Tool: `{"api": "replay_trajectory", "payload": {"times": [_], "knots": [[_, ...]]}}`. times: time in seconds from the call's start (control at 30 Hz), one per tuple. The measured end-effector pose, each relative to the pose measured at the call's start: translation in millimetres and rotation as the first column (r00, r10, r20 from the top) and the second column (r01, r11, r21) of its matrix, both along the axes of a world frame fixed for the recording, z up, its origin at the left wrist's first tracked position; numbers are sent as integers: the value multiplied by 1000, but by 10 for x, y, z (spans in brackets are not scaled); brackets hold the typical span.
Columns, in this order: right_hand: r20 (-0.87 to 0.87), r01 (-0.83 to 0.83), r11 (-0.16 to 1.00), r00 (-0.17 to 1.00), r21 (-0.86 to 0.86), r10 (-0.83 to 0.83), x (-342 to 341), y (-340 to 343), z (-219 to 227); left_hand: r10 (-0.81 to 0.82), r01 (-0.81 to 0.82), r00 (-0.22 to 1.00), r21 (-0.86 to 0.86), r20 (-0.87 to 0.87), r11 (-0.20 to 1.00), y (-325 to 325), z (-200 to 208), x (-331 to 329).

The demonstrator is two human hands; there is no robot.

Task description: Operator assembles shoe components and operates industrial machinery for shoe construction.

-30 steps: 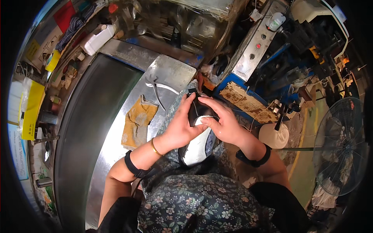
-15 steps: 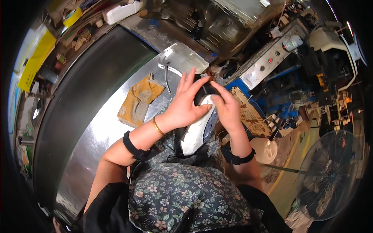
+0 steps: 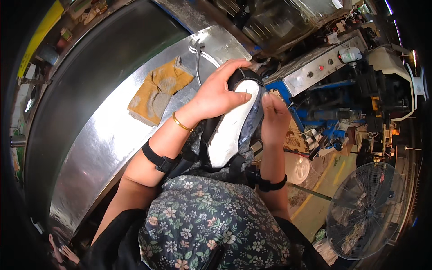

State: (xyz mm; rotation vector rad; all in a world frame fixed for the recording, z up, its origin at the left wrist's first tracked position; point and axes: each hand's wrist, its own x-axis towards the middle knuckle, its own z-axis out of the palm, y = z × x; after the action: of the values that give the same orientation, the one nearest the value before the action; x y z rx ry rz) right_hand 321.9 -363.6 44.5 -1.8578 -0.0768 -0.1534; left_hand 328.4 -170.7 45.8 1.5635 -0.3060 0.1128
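A dark shoe upper (image 3: 245, 74) is stretched over a last, its white insole (image 3: 226, 135) facing up and its toe pointing away from me. It rests against my floral apron. My left hand (image 3: 216, 97) wraps round the toe end from the left, with the thumb lying on the insole. At the right side of the toe, my right hand (image 3: 275, 118) is closed in a pinch at the upper's edge; its fingertips are partly hidden. Beyond my left hand, pincers (image 3: 198, 56) with pale curved handles lie on the metal table beside a yellow-and-grey cloth (image 3: 159, 92).
The shiny metal table (image 3: 103, 135) borders a dark conveyor belt (image 3: 58, 121) on the left. A machine panel with buttons (image 3: 310, 74) stands at right. A round fan (image 3: 366, 210) is at the lower right. Another person's hands (image 3: 65, 253) show at the lower left edge.
My right hand has moved off the insole and toe to the right edge of the upper and closed. My left hand's fingers have curled round the toe. The view has shifted.
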Motion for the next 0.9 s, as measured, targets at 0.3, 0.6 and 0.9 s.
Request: {"api": "replay_trajectory", "payload": {"times": [0.3,0.6,0.9], "knots": [[-65,-93,995,993,48,96,-63,202,111,-72,57,987,-105,-146,993,341,80,-112],[1,-306,906,948,294,319,-48,568,78,478,-467,878,190,-11,863,328,144,-380],[54,-231,933,973,275,225,58,697,44,502,-466,859,255,-96,847,394,-21,-210]]}}
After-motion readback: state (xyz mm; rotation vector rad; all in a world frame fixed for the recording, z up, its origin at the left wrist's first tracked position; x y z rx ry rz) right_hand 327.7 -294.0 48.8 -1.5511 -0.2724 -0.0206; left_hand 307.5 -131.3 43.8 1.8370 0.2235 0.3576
